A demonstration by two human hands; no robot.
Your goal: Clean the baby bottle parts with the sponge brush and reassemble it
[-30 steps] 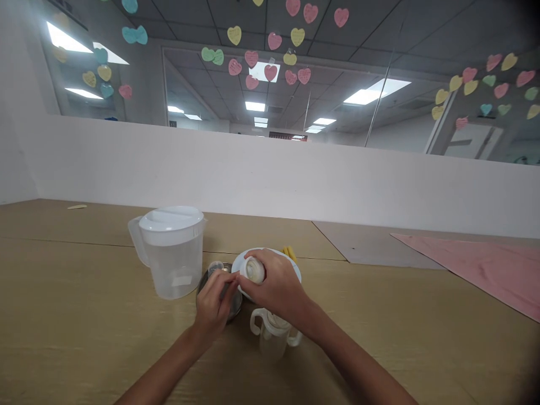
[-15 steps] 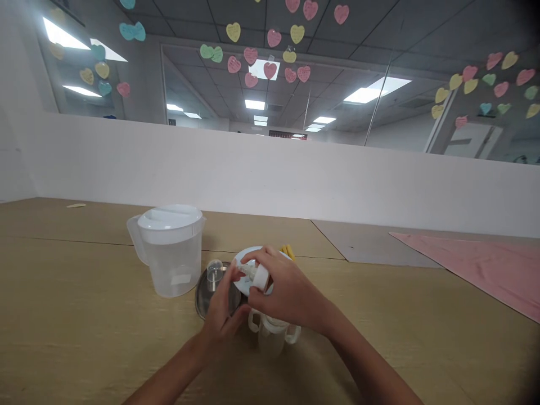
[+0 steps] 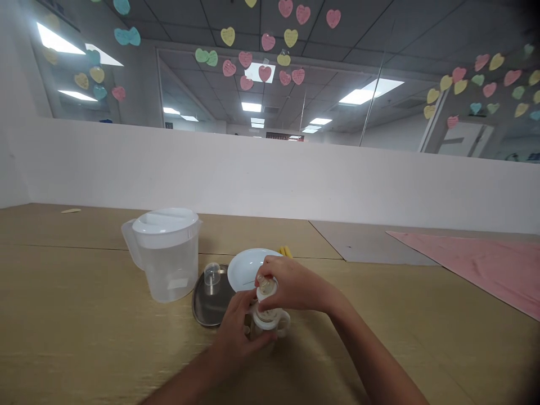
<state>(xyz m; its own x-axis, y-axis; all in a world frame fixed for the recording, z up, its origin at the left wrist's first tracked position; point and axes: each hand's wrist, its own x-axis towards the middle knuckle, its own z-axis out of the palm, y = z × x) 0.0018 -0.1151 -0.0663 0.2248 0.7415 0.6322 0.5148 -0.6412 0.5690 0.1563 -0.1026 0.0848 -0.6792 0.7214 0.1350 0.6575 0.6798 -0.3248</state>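
A clear baby bottle [image 3: 266, 322] with a white collar and side handles stands on the table in front of me. My left hand [image 3: 238, 326] is closed around its left side. Just above the mouth, my right hand [image 3: 287, 284] pinches a bottle nipple [image 3: 266, 287] set in a white ring, nipple upward. Whether the ring touches the bottle's rim I cannot tell. Left of the hands, a clear dome cap [image 3: 212, 275] stands on a metal tray [image 3: 206, 308]. Behind them lies a white plate [image 3: 248, 264], partly covered by my right hand.
A lidded translucent pitcher [image 3: 171, 256] stands at the left, its handle facing left. Small yellow sticks [image 3: 286, 251] lie behind the plate. A pink cloth [image 3: 476, 261] covers the table's right side. The white wall [image 3: 270, 180] closes off the back.
My left hand has come down from the nipple onto the bottle. My right hand has lowered the nipple and ring to just over the bottle's mouth and turned it upright.
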